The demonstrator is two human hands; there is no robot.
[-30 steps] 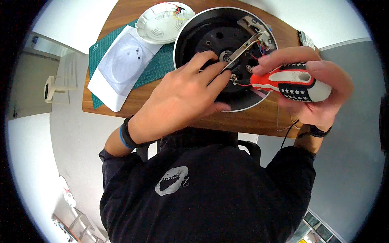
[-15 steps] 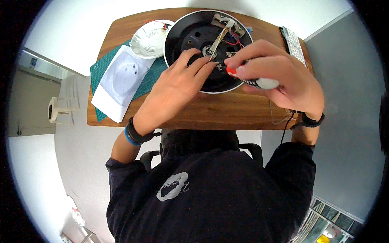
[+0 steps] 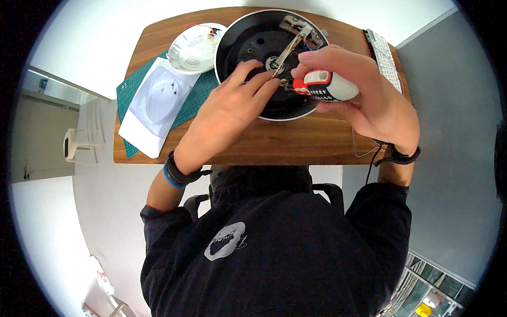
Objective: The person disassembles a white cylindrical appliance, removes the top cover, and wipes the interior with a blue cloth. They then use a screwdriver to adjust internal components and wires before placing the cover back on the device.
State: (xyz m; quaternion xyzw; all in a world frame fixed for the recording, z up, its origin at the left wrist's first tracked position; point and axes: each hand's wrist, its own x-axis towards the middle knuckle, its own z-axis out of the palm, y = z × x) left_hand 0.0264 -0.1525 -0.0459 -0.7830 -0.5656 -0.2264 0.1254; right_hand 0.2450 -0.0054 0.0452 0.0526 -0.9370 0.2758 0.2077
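"What does the right hand (image 3: pixel 383 100) have?"

"It is wrapped around a fat tool (image 3: pixel 331 87). The tool is red, white and black, and its front end is over the big black bowl (image 3: pixel 227 55). I can't see its tip."

"And the left hand (image 3: pixel 229 108)?"

"It reaches over the bowl's near side with its fingers a bit spread. Two fingertips are by the low end of a thin strip (image 3: pixel 291 50) inside. I can't tell if they pinch it."

"Where is the bowl?"

"On the brown table (image 3: pixel 296 145), just right of a white dish (image 3: pixel 191 50). A green mat (image 3: pixel 198 103) lies near, with a white sheet (image 3: pixel 141 132) on it."
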